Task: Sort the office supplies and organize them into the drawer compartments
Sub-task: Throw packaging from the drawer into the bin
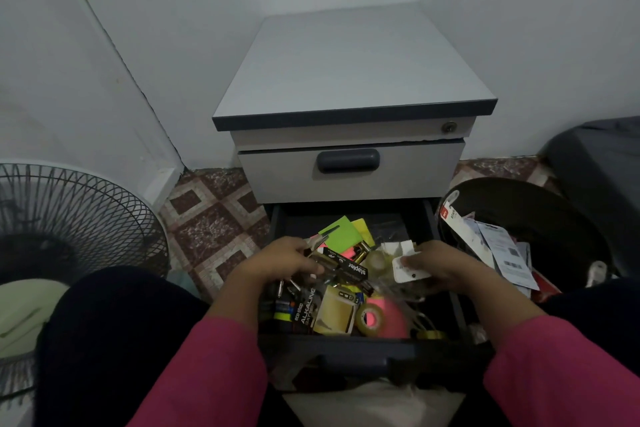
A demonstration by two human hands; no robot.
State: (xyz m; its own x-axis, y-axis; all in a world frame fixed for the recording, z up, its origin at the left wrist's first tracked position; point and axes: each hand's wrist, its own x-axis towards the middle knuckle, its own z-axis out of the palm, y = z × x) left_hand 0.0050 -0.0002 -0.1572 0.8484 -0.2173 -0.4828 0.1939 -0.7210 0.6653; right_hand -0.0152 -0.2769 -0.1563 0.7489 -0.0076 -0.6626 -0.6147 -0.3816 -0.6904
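Left hand (280, 262) gripped stapler pack (346, 269) above drawer (346, 345); right hand (438, 265) pinched white tag (412, 269) — loose clutter beneath could snag, spill.

Between the hands, the stapler pack (346, 269) is glossy clear plastic. Beyond them, green sticky notes (341, 235) are matt paper. Nearer, the tape roll (370, 319) shines. Farther off, the cabinet top (349, 66) looks smooth, matt laminate; the fan guard (69, 215) is wire.
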